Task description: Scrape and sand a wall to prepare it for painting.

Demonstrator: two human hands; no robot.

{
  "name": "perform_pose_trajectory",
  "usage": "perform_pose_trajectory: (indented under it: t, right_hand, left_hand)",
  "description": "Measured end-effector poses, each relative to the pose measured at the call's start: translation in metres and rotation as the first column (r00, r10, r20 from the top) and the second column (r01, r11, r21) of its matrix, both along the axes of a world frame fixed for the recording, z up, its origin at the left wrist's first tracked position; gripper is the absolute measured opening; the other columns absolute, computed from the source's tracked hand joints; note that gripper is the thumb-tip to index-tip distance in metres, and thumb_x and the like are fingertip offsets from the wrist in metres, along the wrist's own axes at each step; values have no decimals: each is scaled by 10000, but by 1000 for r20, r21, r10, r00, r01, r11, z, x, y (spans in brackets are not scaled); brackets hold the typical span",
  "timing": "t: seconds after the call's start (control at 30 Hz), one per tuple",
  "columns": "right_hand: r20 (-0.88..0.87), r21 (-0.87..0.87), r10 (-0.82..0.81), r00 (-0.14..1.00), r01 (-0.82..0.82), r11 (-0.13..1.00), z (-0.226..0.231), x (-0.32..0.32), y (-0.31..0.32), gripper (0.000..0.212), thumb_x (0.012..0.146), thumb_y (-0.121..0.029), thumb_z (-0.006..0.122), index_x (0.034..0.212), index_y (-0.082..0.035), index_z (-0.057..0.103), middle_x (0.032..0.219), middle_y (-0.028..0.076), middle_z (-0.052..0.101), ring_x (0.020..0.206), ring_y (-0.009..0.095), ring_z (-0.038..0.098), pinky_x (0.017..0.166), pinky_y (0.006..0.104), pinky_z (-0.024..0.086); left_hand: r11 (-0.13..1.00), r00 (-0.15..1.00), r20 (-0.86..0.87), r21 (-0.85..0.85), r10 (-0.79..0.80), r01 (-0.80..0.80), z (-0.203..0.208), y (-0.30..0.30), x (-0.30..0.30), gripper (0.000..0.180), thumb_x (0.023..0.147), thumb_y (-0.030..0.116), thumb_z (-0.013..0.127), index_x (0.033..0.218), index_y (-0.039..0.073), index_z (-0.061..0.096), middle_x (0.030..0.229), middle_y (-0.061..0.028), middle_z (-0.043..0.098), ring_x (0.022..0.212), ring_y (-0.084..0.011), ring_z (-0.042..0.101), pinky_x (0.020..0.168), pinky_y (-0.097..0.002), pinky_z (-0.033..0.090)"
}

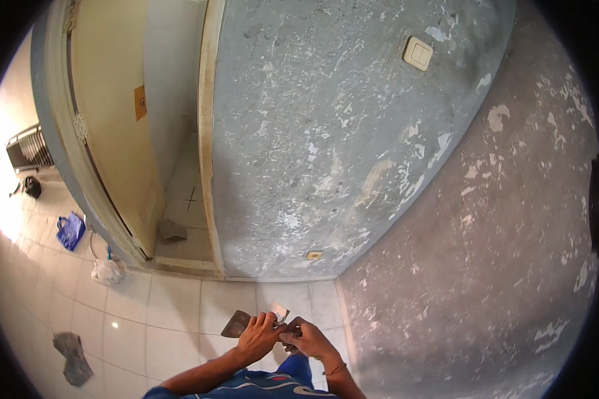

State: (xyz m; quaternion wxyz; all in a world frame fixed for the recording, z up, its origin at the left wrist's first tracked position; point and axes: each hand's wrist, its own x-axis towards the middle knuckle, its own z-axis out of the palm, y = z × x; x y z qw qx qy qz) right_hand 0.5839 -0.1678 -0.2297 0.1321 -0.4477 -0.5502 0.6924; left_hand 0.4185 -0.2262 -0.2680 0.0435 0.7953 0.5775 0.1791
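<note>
At lower centre, the left hand (258, 340) has its fingers clamped on the scraper (234, 324), near a pale piece (279, 310); whether the right hand (309, 340) has its fingers closed on anything, I cannot tell. Best steady the scraper, edge away from skin

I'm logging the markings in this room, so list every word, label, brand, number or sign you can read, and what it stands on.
No words or numbers can be read.
Blue clothing: a white curved mark and a reddish patch; no legible letters.
Blue bag: any print is too small.
Pale piece: too small to tell.
Light switch: no lettering visible.
</note>
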Motion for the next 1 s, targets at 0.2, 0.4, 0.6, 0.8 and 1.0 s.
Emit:
perform_pose_trajectory:
  t: [0.2, 0.4, 0.6, 0.8, 1.0]
  right_hand:
    - [19, 230, -59, 998, 53, 972, -16, 128, 26, 212, 843, -115, 664, 939, 12, 524, 760, 99, 625, 652, 138, 597, 577, 264, 478]
    - [-255, 103, -176, 951, 208, 973, 8, 259, 72, 144, 789, -25, 623, 877, 10, 516, 697, 147, 609, 545, 202, 570, 530, 319, 474]
    - [-686, -199, -374, 624, 333, 922, 11, 268, 135, 295, 754, -54, 689, 931, -51, 453, 814, 106, 587, 685, 184, 587, 574, 245, 463]
    - [-743, -70, -240, 624, 284, 956, 30, 186, 181, 474, 679, -66, 682, 1101, -48, 469, 777, 79, 561, 622, 195, 561, 566, 304, 461]
    - [-620, 194, -123, 775, 303, 933, 73, 168, 251, 471, 666, -19, 650, 1112, -22, 500, 790, 40, 541, 630, 142, 542, 558, 264, 445]
  left_hand:
    - [953, 874, 467, -182, -135, 244, 36, 58, 80, 566, 801, 278, 659, 1297, 147, 420, 1089, -208, 428, 1006, -380, 434, 861, -454, 398]
    - [996, 774, 626, 69, -92, 62, 61, 94, 105, 651, 856, 84, 552, 1429, 101, 243, 1312, -206, 436, 1072, -398, 433, 971, -510, 311]
    - [884, 158, 950, -180, 270, -431, 87, 83, 84, 919, 691, -29, 692, 1447, 80, 180, 756, -36, 580, 612, -116, 535, 566, -272, 450]
    - [733, 141, 916, -201, 377, -650, 52, 93, 42, 105, 672, 8, 616, 698, 17, 515, 756, -30, 574, 630, -113, 520, 563, -263, 430]
    - [714, 154, 986, 65, 60, -697, 71, 164, 35, 88, 724, -31, 537, 799, 15, 548, 861, -36, 513, 744, -104, 498, 640, -231, 419]
